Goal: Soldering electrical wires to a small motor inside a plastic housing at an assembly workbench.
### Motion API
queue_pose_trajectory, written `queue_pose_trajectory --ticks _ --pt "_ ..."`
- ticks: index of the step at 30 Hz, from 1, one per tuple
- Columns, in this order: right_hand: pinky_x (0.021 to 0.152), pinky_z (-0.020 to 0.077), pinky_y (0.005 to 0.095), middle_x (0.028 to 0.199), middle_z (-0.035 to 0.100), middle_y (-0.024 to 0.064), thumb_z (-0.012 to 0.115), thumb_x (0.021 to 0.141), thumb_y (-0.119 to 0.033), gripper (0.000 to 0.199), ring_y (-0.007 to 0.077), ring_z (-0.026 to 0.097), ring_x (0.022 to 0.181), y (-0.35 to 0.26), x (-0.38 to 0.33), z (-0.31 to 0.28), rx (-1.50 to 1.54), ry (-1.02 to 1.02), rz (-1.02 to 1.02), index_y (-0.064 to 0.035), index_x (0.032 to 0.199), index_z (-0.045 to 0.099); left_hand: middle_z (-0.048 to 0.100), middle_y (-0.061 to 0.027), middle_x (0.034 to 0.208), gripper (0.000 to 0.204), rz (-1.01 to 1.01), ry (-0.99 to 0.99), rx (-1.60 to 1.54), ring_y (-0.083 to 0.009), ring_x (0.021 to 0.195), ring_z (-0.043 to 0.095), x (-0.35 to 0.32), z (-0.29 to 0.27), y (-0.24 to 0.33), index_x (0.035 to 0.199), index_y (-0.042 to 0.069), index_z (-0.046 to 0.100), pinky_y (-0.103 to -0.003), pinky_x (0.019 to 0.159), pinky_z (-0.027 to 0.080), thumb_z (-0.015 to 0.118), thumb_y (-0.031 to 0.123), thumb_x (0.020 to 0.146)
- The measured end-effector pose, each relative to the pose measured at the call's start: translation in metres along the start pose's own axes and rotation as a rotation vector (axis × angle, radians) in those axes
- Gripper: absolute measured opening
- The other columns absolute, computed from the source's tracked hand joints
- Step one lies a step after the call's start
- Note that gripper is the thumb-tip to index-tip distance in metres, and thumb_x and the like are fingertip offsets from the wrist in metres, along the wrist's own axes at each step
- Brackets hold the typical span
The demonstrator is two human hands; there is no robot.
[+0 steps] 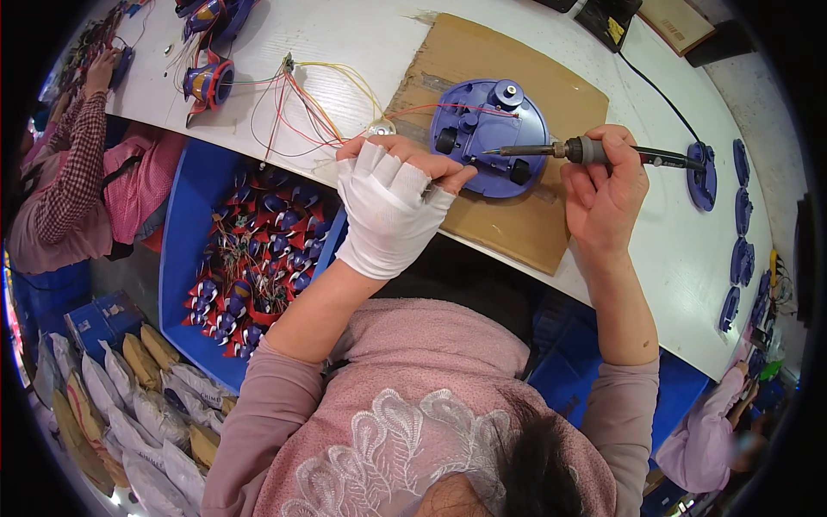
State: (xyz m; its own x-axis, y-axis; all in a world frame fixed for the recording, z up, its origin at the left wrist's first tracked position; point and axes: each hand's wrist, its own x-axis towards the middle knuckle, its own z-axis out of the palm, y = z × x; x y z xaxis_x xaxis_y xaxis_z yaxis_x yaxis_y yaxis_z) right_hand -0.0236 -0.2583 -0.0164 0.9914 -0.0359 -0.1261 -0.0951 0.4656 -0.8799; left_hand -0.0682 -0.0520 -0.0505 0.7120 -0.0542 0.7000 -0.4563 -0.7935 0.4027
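My right hand (607,194) is closed round the dark grip of a soldering iron (525,150), its metal tip pointing left over a purple plastic base (495,129). The base has small black wheels and a round post, and lies on a brown cardboard sheet (551,73). In a white fingerless glove, my left hand (388,202) is closed beside the base, thumb and forefinger pressed together; whatever they pinch is hidden. Just past its knuckles is a round silver disc (381,127). Coloured wires (323,108) run from a tiny circuit board (289,63), and a red one reaches the base.
Below the table's left edge, a blue bin (175,267) holds many red-and-purple parts (250,267). Similar parts (208,83) sit at the far left of the table. Purple plastic pieces (702,179) line the right side. A co-worker (77,185) sits at left; bags (155,405) lie below.
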Motion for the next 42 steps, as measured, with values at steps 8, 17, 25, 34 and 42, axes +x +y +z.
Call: queue_pose_trajectory --ticks 8,17,25,34,42 --pt "0.039 0.0227 0.0198 0.061 0.044 0.0019 0.052 0.087 -0.016 0.015 0.0053 0.027 0.043 0.004 -0.002 0.001 0.011 -0.043 -0.001 -0.0025 0.082 0.052 0.057 0.0051 0.071 0.025 -0.016 -0.012 -0.002 -0.0175 0.073 0.055 0.0 0.0 0.001 0.073 0.019 0.057 -0.037 0.077 0.035 0.079 0.016 0.063" --pt "0.038 0.0216 0.0198 0.058 0.042 -0.0015 0.046 0.09 -0.019 0.015 0.0047 0.022 0.038 0.001 0.0 0.001 -0.029 0.008 0.007 -0.0058 0.084 0.051 0.056 0.0051 0.072 0.024 -0.022 -0.01 -0.006 -0.0174 0.073 0.055 -0.001 0.001 -0.001 0.073 0.019 0.057 -0.038 0.077 0.035 0.08 0.017 0.063" --pt "0.04 0.0223 0.0207 0.059 0.045 -0.0005 0.048 0.089 -0.019 0.015 0.0054 0.021 0.039 -0.003 0.003 -0.003 0.005 0.042 -0.001 -0.0051 0.087 0.053 0.056 0.0054 0.071 0.025 -0.023 -0.009 -0.014 -0.0178 0.074 0.054 -0.001 0.001 -0.001 0.073 0.019 0.057 -0.038 0.077 0.035 0.08 0.019 0.063" --pt "0.04 0.022 0.0216 0.061 0.048 -0.0001 0.05 0.089 -0.021 0.018 0.0056 0.022 0.039 -0.014 0.014 -0.018 0.129 0.029 -0.034 -0.004 0.087 0.055 0.055 -0.0083 0.104 0.072 -0.089 -0.032 -0.158 -0.0288 0.099 0.051 0.019 -0.009 0.01 0.107 0.012 0.054 -0.041 0.085 0.035 0.086 0.032 0.046" --pt "0.039 0.02 0.0204 0.063 0.051 0.001 0.051 0.088 -0.021 0.018 0.0052 0.024 0.039 -0.017 0.022 -0.028 0.239 -0.005 -0.031 -0.0031 0.089 0.055 0.051 -0.0183 0.117 0.086 -0.022 -0.269 0.035 -0.0347 0.108 0.048 0.042 -0.006 0.018 0.128 0.006 0.043 -0.041 0.091 0.035 0.082 0.032 0.055"
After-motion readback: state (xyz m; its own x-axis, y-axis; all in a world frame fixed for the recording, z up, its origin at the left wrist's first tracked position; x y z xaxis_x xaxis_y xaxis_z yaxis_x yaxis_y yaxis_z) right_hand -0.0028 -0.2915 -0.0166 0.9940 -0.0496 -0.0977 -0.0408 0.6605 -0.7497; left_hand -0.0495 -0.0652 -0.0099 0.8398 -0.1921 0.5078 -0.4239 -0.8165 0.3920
